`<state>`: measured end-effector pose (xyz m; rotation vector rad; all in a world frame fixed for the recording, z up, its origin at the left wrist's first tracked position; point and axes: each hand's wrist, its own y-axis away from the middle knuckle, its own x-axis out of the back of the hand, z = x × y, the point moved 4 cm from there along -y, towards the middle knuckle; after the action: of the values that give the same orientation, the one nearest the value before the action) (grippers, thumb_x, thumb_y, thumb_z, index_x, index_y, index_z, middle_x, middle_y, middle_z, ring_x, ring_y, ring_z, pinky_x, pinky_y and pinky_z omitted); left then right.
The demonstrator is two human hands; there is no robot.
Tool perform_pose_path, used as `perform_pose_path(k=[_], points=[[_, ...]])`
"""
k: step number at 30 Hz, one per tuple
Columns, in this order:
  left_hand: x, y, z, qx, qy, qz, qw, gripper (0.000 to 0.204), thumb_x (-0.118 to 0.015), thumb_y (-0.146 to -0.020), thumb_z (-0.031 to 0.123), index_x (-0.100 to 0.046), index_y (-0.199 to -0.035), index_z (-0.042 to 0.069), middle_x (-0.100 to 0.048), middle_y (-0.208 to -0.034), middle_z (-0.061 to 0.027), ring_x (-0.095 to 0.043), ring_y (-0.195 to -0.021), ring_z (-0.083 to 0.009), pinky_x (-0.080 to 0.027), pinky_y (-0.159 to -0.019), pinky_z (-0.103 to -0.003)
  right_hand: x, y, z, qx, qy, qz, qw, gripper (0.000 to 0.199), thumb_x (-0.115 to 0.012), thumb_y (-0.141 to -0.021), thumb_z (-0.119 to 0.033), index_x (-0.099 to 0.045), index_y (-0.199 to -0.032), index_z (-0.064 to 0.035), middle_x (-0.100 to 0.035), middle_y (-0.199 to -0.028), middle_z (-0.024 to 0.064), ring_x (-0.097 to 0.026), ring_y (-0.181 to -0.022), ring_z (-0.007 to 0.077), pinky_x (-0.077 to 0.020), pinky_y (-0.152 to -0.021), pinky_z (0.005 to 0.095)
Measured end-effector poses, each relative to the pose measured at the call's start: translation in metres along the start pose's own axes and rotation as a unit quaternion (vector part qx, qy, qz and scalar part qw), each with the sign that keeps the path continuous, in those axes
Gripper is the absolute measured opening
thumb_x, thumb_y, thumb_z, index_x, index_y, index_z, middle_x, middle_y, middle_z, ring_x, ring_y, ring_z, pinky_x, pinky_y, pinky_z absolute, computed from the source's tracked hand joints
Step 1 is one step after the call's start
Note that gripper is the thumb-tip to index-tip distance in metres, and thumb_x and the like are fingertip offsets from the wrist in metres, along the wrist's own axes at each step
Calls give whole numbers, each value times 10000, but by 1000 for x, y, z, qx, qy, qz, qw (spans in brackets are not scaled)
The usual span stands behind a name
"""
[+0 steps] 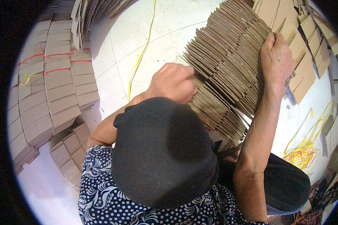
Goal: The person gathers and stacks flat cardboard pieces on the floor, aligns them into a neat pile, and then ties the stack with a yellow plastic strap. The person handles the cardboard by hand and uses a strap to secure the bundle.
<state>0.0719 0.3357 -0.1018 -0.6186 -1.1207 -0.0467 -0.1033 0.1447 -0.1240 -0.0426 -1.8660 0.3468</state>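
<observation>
A long bundle of folded brown cardboard sheets (229, 56) stands on edge before me, fanned in several rows. My right hand (278, 58) is closed over the bundle's right side, its thumb and fingers against the sheet edges. At the left side my left hand (174, 82) is curled into a fist, its knuckles touching the cardboard. Whatever its fingers may hold is hidden. A shorter row of sheets (218, 110) sits nearer to me, partly covered by a black cap (165, 150).
Flat cardboard stacks (60, 82) tied with red cord (58, 70) rise at the left. Loose flat cardboard (300, 60) lies at the far right. A tangle of yellow and red strapping (304, 153) is on the right floor. One yellow strap (142, 56) crosses the pale floor (120, 41).
</observation>
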Motion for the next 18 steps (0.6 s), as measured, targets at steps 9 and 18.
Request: perform_pose_path(k=[9,18], points=[[-3,-6,0,17,-7,-27,999,206,-726,-664,63,-522,-687,45,-631,-1097,-194,-569,-619,-222,-457,-565,-335,-1,0,1,0,3,-1,1000,320,-434,-909,-295,-646,-929,-56,-672,-888,181,-646,-847,380,-472,-733,510],[-6,-7,-1,18,7,-15,1000,220,-732,-658,81,-516,-694,55,-638,-1039,-161,-564,-631,-235,-445,-556,-337,-1,-1,2,6,3,13,1000,310,-451,-900,-285,-644,-914,-43,-671,-876,184,-647,-833,371,-482,-715,500]])
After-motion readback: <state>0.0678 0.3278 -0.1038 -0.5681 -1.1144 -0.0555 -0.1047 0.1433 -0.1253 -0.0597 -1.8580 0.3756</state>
